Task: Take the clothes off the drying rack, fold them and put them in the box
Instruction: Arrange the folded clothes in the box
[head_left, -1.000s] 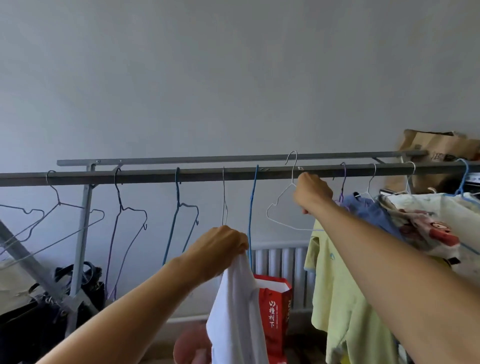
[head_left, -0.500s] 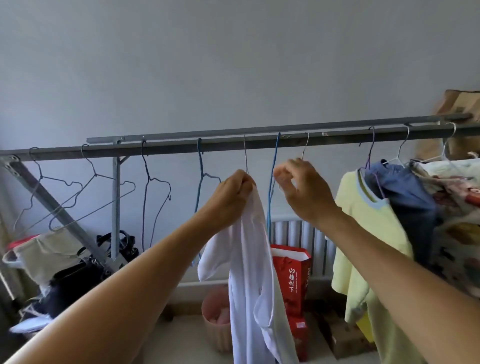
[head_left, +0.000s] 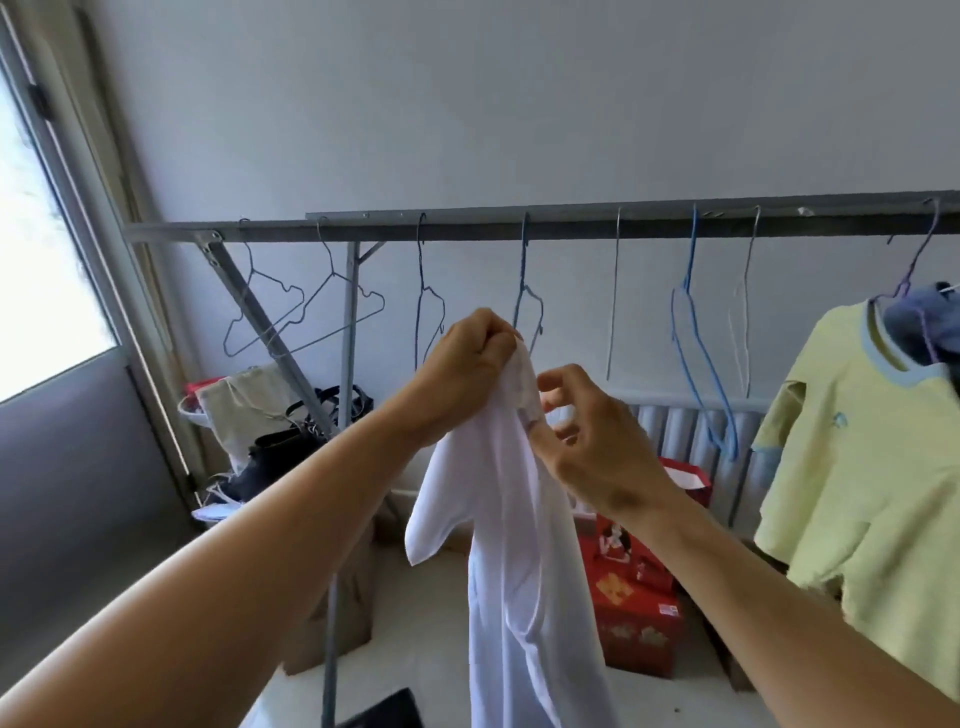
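Observation:
A white shirt (head_left: 524, 571) hangs down in front of me, off the rack. My left hand (head_left: 467, 358) grips its top edge in a fist. My right hand (head_left: 587, 436) is just right of it, fingers curled and touching the cloth near the collar. Behind runs the grey drying rack bar (head_left: 467, 228) with several bare wire hangers (head_left: 696, 338). A pale yellow shirt (head_left: 857, 457) and a blue garment (head_left: 919, 322) still hang at the right end. No box for the folded clothes is plainly in view.
Red gift bags and boxes (head_left: 634, 597) stand on the floor under the rack before a radiator (head_left: 685, 431). Dark bags and a beige cloth bag (head_left: 270, 415) lie by the rack's left leg. A window (head_left: 41, 249) is at the left.
My right hand left the hanger on the bar and came down to the white shirt. My left hand lifted the shirt higher. My view swung left and down.

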